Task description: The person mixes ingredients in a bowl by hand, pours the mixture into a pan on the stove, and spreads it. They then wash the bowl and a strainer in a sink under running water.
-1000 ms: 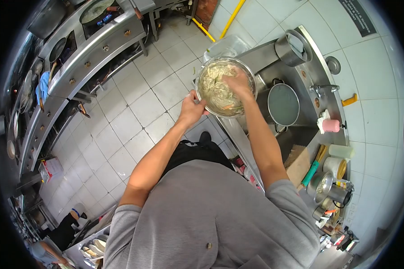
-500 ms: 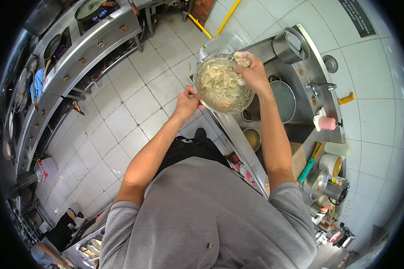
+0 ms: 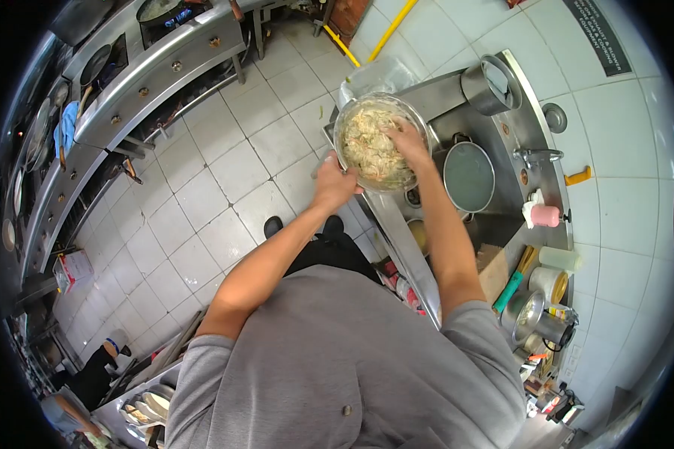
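Toward one o'clock in the head view, the left hand [image 3: 335, 183] pinched the mixing bowl [image 3: 338, 133] at seven o'clock, beside the sink [image 3: 410, 258]. The right hand [image 3: 408, 142] met battered mixture [image 3: 367, 138], closure unclear; good mixing needed steady rim support and gentle bottom-up folds.

Steel sink counter [image 3: 412, 263], two-handled pot [image 3: 469, 177] in basin [image 3: 496, 227], pink bottle [image 3: 545, 216]

The person is wearing a grey short-sleeved top [image 3: 299, 359] showing one round button, black trousers [image 3: 333, 251] and dark shoes [image 3: 273, 227].
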Demonstrator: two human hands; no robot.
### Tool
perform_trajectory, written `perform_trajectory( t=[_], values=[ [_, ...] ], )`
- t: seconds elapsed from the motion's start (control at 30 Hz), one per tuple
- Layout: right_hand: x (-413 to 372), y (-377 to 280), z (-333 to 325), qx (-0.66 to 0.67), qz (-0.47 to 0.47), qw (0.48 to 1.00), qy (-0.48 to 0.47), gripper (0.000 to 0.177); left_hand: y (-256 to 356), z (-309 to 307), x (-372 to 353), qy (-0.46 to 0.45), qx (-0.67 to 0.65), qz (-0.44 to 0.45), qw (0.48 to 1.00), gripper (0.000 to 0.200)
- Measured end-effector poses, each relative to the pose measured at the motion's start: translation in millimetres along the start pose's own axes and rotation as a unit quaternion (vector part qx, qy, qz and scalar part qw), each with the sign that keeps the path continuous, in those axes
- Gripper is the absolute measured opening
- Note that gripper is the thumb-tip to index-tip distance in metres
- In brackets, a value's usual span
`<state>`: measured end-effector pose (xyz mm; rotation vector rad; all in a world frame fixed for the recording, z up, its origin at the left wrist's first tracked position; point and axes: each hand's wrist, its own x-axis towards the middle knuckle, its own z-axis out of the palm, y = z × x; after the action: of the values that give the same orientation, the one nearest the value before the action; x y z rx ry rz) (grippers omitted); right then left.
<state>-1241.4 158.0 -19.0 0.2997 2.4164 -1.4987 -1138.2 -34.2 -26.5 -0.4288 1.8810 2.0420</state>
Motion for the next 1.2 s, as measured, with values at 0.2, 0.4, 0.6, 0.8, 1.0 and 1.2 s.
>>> perform_trajectory(
  t=[0.2,0.4,0.6,0.8,1.0,1.2],
  values=[
    [-3.6,-14.5,15.0,-0.156,-0.254,0.945,-0.134,0.047,29.4,-2.5,3.5,0.004,0.017,0.027,0.999,0.024],
    [-22.6,-4.6,-31.1,-0.223,-0.167,0.960,-0.012,0.031,27.6,-9.6,10.6,0.059,0.053,0.057,0.995,0.023],
    [-26.0,28.7,39.3,0.412,0.134,0.901,-0.031,0.046,45.7,10.2,-3.4,0.024,0.127,0.092,0.987,0.022],
    [-18.7,-1.4,17.6,0.465,0.038,0.884,-0.002,0.043,57.4,12.5,-6.0,0.003,0.150,0.106,0.983,0.025],
    [-22.5,-38.3,-32.7,0.206,-0.144,0.968,0.018,0.064,58.2,6.2,6.3,0.028,0.118,0.078,0.990,0.021],
    [-34.2,-81.4,-46.7,0.026,-0.224,0.974,0.019,0.066,50.9,-3.3,22.4,0.030,0.123,0.048,0.991,0.024]
  ],
)
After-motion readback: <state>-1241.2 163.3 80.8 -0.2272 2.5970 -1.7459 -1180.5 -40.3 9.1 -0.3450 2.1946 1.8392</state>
